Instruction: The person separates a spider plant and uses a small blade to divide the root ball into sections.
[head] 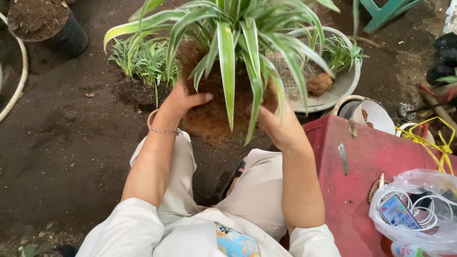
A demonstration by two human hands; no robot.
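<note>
A large spider plant [233,33] with long green and cream striped leaves rises from a brown root ball [212,116] wrapped in coconut fibre. My left hand [178,101] grips the left side of the root ball, thumb across its front. The right side is held by my right hand [276,124], partly hidden behind drooping leaves. The root ball hangs just above the dark soil, over my knees.
A white basin [345,83] of soil and small plants sits behind right. Small spider plantlets [143,59] lie at left, a black pot [45,24] of soil at top left. A red box [362,176] at right carries a plastic bag [419,209] with a phone and cables.
</note>
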